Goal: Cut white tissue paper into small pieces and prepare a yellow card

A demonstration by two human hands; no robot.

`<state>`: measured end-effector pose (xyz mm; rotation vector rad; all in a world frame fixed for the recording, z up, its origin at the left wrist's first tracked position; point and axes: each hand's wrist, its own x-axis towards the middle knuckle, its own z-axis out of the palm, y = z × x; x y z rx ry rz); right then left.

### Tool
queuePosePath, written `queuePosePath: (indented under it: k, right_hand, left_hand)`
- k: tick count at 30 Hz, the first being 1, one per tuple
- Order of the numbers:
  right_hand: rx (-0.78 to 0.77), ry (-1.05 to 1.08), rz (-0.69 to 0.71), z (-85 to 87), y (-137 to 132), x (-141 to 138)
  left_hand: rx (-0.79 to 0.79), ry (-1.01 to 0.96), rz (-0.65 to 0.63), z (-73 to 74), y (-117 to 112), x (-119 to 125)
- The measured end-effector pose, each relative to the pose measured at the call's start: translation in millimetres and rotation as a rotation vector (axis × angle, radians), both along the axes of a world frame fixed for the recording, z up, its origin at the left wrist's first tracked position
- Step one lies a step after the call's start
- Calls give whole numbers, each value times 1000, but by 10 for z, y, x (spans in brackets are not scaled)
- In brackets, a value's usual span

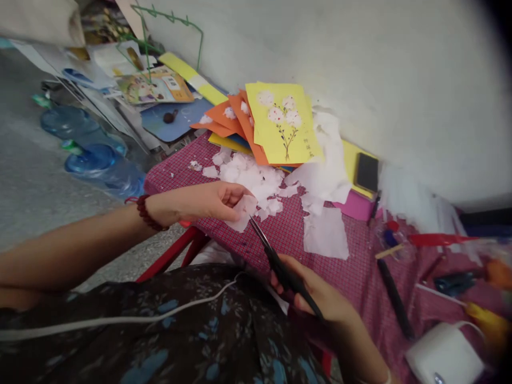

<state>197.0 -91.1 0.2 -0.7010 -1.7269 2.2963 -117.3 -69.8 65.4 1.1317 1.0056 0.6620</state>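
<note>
Between its thumb and fingers, my left hand (224, 201) pinches a small piece of thin white paper (240, 220). My right hand (316, 288) grips the black handles of a pair of scissors (276, 258). The metal blades point up and left, with their tips at the lower right edge of the paper; whether they are parted is hard to tell. Just beyond my left hand lies a heap of cut white paper pieces (244, 173). A larger, roughly square white sheet (326, 233) rests flat on the checked tablecloth (288, 229) to the right.
Behind the scraps, a yellow card with a flower picture (284, 122) tops several orange cards (252, 130). A black phone (366, 172) sits at the back right. A white mug (444, 354) and a dark stick (394, 298) are at right. Large blue bottles (104, 168) stand left on the floor.
</note>
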Motion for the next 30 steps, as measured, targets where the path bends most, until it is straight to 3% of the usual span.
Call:
queuePosePath:
  k: [9, 14, 17, 21, 30]
  right_hand:
    - [-42, -9, -18, 13, 33, -35]
    - [-103, 30, -6, -69, 0, -37]
    - [-100, 35, -46, -79, 13, -88]
    - [-37, 45, 1, -47, 72, -184]
    - [3, 57, -79, -58, 194, -362]
  left_hand:
    - [160, 213, -211, 60, -5, -133]
    - [65, 48, -287, 66, 70, -162]
    - [38, -61, -325, -9, 129, -177]
    - [17, -158, -327, -128, 167, -189]
    - [23, -115, -402, -174, 376, -211]
